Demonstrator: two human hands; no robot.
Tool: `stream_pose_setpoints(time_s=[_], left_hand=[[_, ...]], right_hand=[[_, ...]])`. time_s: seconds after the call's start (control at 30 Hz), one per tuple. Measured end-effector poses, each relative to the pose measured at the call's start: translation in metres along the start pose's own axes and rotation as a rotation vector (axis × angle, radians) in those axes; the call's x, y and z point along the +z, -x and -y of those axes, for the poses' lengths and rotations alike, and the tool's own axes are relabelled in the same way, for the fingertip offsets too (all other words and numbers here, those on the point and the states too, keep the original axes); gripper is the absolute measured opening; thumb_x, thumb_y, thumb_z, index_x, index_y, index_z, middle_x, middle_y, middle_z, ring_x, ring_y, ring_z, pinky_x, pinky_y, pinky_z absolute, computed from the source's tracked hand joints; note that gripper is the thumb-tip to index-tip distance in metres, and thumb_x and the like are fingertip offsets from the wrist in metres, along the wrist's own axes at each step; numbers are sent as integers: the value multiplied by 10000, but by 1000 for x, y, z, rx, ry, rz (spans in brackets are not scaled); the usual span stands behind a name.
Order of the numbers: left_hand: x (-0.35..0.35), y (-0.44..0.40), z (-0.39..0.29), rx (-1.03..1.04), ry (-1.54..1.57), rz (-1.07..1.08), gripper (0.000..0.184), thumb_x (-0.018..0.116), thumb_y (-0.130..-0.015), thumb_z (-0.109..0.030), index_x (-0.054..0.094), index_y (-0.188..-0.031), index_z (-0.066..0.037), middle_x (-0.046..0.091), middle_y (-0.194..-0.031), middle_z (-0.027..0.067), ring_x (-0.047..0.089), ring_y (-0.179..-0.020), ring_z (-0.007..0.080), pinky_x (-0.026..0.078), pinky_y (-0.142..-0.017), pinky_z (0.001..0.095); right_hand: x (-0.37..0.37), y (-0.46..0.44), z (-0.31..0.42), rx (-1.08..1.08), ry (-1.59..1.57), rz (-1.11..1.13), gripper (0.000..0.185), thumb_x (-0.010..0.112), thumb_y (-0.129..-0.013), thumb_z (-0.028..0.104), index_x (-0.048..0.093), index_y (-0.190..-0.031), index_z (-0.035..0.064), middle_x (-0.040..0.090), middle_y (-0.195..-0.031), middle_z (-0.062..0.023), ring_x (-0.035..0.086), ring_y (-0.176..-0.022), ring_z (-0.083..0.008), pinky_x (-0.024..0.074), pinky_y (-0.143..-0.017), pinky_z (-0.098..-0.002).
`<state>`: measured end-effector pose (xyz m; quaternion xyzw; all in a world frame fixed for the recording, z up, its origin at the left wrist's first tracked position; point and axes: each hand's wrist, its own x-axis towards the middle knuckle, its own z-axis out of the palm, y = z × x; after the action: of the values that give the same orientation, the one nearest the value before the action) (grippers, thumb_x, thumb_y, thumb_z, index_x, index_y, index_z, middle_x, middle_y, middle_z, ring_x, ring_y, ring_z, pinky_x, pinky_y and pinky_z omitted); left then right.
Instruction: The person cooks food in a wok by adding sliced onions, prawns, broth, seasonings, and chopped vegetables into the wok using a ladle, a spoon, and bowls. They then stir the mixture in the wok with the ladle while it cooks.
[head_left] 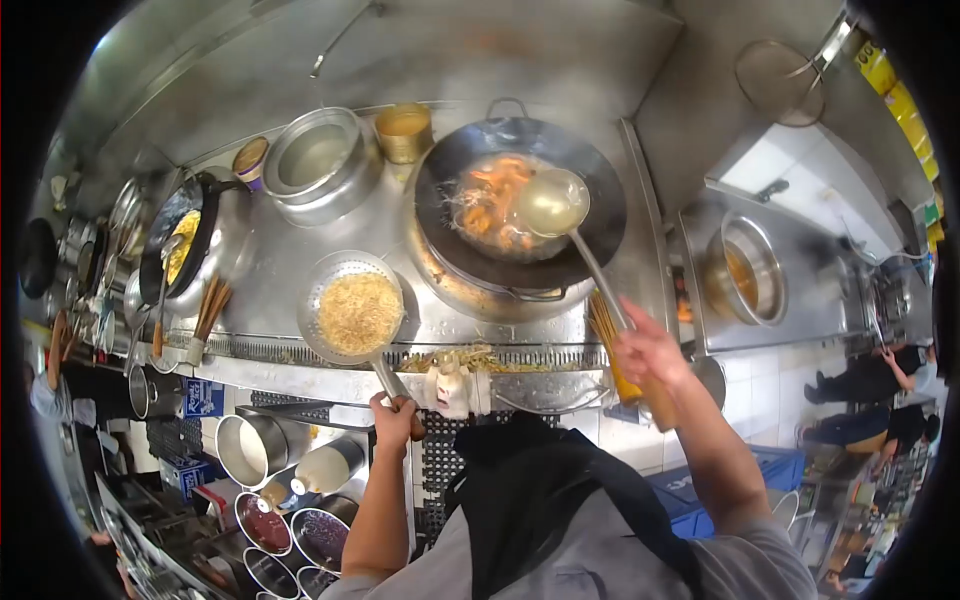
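My left hand (396,420) is closed around the handle of a perforated strainer (312,318), which holds a heap of pale golden shredded food (358,312) over the stove's front edge. With my right hand (647,350) I grip the long handle of a ladle (553,203). Its round bowl is over the large black wok (590,165), at the right of orange-brown pieces (497,190) in bubbling liquid. Whether the ladle touches the liquid I cannot tell. A bamboo brush (605,325) stands just left of my right hand.
Behind the strainer stands a large metal pot (335,205), with a golden tin (404,133) beside it. Another wok (207,225) with yellow food is at left. A metal bowl (772,270) sits on the right counter. Several containers stand low left; other people (870,375) are at far right.
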<state>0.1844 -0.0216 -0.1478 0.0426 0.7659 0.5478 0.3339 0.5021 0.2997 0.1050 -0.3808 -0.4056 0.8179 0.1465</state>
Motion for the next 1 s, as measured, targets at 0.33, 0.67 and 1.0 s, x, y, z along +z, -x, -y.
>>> stream_pose_setpoints(time_s=[0.33,0.67,1.0], left_hand=[[-26,44,-101,-338,855,345,218,586,-864,-46,522,-1067,-93,449,-705,-2,456,-580,101,418,-484,244],[17,154,-300,-22,401,177,335,580,-841,10,448,-1135,-78,498,-748,62,492,-525,143,444,-429,283],[198,58,-282,244,-334,48,697,635,-782,-39,379,-1430,-9,656,-909,198,677,-704,284,546,-632,402]], right_hand=[[-70,-74,-26,-467,1399,-358,897,572,-904,81,73,-1635,226,680,-994,-321,672,-887,-482,525,-838,-537],[-124,-50,-2,-374,1276,-311,876,553,-937,64,90,-1627,340,698,-1046,-287,689,-918,-463,535,-865,-516],[42,-87,68,77,-101,147,776,510,-988,18,139,-1626,257,499,-715,-26,454,-503,-118,419,-454,-311]])
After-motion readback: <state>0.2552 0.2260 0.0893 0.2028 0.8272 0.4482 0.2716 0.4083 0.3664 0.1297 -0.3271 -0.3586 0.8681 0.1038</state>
